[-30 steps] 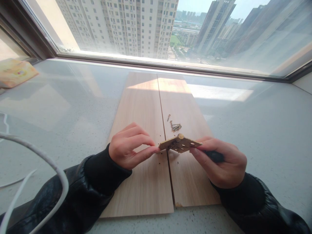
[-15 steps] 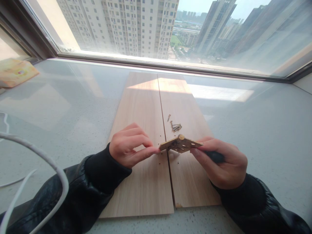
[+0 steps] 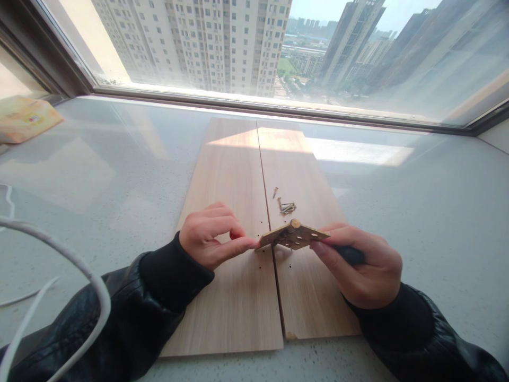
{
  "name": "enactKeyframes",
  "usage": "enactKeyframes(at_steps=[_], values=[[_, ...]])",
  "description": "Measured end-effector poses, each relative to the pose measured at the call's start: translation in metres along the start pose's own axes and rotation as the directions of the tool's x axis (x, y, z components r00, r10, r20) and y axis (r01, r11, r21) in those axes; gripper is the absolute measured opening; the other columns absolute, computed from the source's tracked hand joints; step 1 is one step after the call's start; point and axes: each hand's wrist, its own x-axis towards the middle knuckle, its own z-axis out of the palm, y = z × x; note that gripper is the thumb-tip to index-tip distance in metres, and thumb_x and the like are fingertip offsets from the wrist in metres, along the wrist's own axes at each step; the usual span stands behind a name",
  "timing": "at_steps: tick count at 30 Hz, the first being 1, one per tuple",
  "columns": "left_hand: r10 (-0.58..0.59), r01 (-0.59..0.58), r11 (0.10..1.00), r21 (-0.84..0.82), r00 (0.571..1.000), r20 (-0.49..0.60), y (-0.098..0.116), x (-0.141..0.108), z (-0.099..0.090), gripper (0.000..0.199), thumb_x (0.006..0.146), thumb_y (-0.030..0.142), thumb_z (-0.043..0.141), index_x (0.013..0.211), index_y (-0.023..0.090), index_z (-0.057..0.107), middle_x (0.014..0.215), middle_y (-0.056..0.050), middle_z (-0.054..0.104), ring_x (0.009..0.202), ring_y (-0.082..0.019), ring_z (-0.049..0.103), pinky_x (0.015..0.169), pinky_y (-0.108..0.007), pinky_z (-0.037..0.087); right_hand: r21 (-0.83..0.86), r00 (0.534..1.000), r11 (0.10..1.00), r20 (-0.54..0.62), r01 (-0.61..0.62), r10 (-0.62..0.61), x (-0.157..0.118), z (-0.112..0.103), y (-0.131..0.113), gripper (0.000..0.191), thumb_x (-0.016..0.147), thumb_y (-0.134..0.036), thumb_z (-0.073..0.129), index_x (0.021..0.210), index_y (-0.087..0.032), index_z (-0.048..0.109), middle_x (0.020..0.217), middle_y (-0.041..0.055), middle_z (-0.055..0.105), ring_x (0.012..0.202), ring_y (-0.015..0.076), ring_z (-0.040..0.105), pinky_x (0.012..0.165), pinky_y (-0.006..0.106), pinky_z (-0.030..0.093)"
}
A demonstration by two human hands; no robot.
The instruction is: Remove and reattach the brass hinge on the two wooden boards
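A brass-coloured hinge [image 3: 294, 233] is held over the seam between two pale wooden boards, its leaves spread in a shallow bend with the knuckle towards me. My left hand [image 3: 212, 233] pinches the left leaf's edge between thumb and fingertips. My right hand [image 3: 361, 265] grips the right leaf with thumb and forefinger. A black handle [image 3: 350, 254] also sits in that palm; the rest of this tool is hidden. Small dark holes dot the left board [image 3: 226, 307] and the right board [image 3: 318, 302] near the seam. Several screws [image 3: 287, 207] lie on the right board beyond the hinge.
The boards lie side by side on a speckled white sill [image 3: 429, 212] below a large window [image 3: 254, 53]. A white cable [image 3: 89, 270] loops at the left, in front of my left sleeve. At the far left is a yellowish package [image 3: 27, 119].
Hardly anything differs. The left fingers have curled in slightly at the hinge's edge, and the hinge stays in nearly the same place.
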Motion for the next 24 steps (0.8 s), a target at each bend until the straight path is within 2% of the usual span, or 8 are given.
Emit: enactKeyframes(at_steps=[12, 18, 24], values=[[-0.059, 0.059, 0.998, -0.029, 0.998, 0.007, -0.0039, -0.0013, 0.0019, 0.032, 0.075, 0.03, 0.076, 0.054, 0.015, 0.058, 0.049, 0.0, 0.057, 0.05, -0.01, 0.049, 0.048, -0.023, 0.04, -0.011, 1.0, 1.0, 0.018, 0.012, -0.012, -0.0007, 0.0002, -0.0054, 0.022, 0.075, -0.002, 0.067, 0.085, -0.022, 0.064, 0.079, 0.0016, 0.071, 0.067, 0.0125, 0.066, 0.057, 0.024, 0.052], [-0.129, 0.129, 0.991, -0.043, 0.992, -0.002, -0.0042, -0.0016, 0.0006, 0.036, 0.075, 0.035, 0.075, 0.052, 0.015, 0.056, 0.048, 0.0, 0.054, 0.048, -0.01, 0.048, 0.046, -0.023, 0.039, -0.019, 1.0, 1.0, 0.0, 0.013, -0.013, -0.0008, 0.0008, -0.007, 0.021, 0.075, -0.003, 0.067, 0.084, -0.022, 0.064, 0.077, 0.0016, 0.071, 0.066, 0.0135, 0.067, 0.056, 0.024, 0.053], [-0.137, 0.137, 0.99, -0.041, 0.991, 0.013, -0.0053, -0.0016, 0.0006, 0.036, 0.074, 0.036, 0.076, 0.051, 0.016, 0.057, 0.047, 0.001, 0.054, 0.047, -0.01, 0.048, 0.045, -0.022, 0.039, 0.002, 1.0, 1.0, 0.007, -0.008, 0.008, -0.0004, -0.0012, -0.0054, 0.021, 0.075, -0.003, 0.067, 0.084, -0.022, 0.065, 0.077, 0.0014, 0.071, 0.066, 0.0139, 0.066, 0.056, 0.025, 0.052]])
